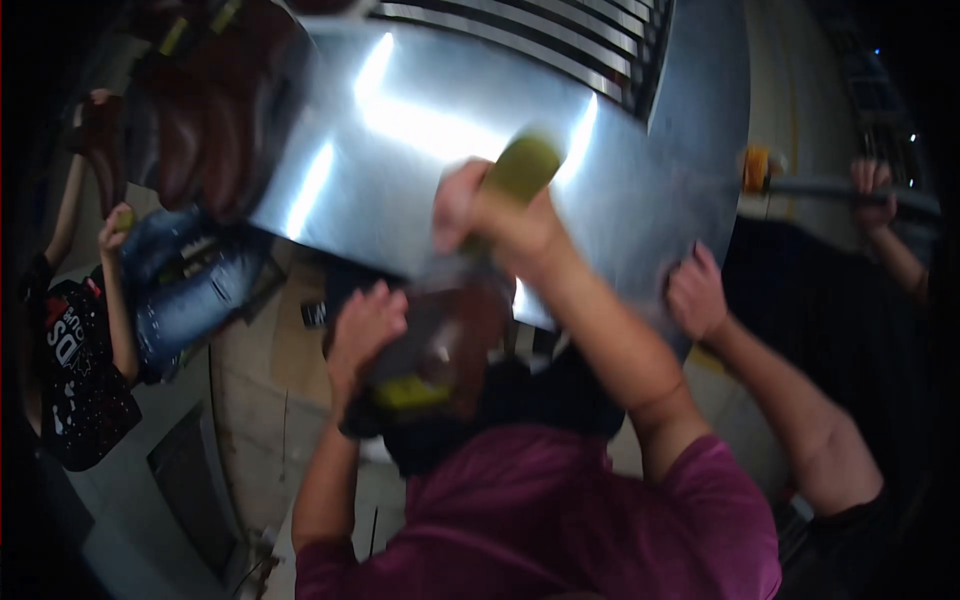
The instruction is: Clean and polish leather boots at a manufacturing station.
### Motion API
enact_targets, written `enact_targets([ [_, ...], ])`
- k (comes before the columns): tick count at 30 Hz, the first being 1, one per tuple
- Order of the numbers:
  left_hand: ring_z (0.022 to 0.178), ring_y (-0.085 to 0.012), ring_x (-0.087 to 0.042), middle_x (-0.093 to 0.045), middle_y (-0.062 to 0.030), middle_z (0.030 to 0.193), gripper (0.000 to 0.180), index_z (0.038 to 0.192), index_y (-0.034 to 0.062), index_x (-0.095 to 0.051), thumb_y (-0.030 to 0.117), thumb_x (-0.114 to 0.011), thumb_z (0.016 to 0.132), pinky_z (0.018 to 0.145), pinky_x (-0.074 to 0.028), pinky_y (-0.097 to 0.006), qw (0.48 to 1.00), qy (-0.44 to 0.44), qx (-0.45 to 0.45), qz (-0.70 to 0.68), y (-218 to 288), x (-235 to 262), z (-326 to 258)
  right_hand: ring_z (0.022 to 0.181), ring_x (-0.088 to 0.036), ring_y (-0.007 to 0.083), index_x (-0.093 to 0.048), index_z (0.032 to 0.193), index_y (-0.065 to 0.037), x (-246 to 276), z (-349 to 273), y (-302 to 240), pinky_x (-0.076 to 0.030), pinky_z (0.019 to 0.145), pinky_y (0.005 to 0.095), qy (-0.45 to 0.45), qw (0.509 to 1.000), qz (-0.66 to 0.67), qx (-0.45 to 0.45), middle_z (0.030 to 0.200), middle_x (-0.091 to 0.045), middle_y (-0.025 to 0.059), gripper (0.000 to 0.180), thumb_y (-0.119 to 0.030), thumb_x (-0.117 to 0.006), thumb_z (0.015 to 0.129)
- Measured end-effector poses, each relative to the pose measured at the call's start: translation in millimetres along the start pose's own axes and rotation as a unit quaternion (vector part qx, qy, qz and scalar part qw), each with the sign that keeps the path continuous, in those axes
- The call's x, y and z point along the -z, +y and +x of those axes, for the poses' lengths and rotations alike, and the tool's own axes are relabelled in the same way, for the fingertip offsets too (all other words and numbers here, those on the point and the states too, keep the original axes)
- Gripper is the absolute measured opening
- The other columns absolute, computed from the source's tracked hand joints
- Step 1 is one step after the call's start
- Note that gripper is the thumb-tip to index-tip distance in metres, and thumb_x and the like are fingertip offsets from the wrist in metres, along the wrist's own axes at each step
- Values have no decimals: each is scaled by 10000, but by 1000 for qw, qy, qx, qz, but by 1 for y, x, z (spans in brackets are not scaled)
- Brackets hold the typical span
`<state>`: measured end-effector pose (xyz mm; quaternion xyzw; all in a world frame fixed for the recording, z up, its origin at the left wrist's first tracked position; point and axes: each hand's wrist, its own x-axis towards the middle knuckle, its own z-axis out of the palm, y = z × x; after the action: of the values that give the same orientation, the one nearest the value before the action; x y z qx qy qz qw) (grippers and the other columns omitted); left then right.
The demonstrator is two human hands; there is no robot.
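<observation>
Fingers of both hands closed on a blurred power tool (440,350): left hand (365,325) around its lower body, right hand (500,215) around the yellow-green handle on top. Metal sheet (400,150), large, shiny, beneath the tool. Another person's hand (697,293) rests on the sheet's edge, right.

We note a large shiny metal sheet (450,130) filling the upper middle of the frame, tilted, with bright light streaks across it. A hand (697,293) rests on its lower right edge. Below, at lower left, we see a pale concrete floor (250,440) with scattered debris.
</observation>
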<state>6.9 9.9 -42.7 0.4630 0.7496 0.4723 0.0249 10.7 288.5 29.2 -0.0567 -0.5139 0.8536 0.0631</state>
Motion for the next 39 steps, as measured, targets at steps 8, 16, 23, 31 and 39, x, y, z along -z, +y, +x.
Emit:
enact_targets([
  [8,1424,-434,-494,-551,-251,1484,727,1419,36,-514,297,-871,842,1208,-352,-560,998,-21,42,-47,9,7,11,467,-419,104,-640,915,-3,21,-35,-4,-372,459,291,66,955,285,42,565,-414,-16,203,-190,-661,992],
  [16,1332,-378,-592,-631,-189,1405,721,1428,20,-515,160,-885,825,1158,-430,-478,989,-11,149,-13,44,6,14,470,-385,103,-623,916,-24,10,-21,-4,-361,478,291,113,961,248,37,560,-373,-14,183,-191,-671,972],
  [23,1157,-204,-634,-649,-123,1320,632,1384,-21,-568,30,-874,833,1034,-499,-350,950,109,291,-26,98,-35,11,488,-402,115,-621,826,-50,18,-13,9,-361,503,305,116,955,244,121,558,-399,-7,232,-221,-656,979],
  [31,1089,-209,-649,-655,-130,1240,688,1358,-1,-560,112,-925,786,933,-529,-327,949,113,294,-19,107,-52,25,470,-358,127,-588,808,-53,44,-30,10,-333,492,309,126,949,236,168,538,-339,-10,284,-235,-549,1023],
  [39,1307,-313,-589,-575,-202,1455,951,1438,-17,-535,369,-970,686,1078,-478,-411,958,-93,270,-33,74,-12,42,439,-337,117,-582,793,-48,61,-28,22,-319,466,302,169,923,318,133,533,-330,-24,282,-231,-594,1008],
])
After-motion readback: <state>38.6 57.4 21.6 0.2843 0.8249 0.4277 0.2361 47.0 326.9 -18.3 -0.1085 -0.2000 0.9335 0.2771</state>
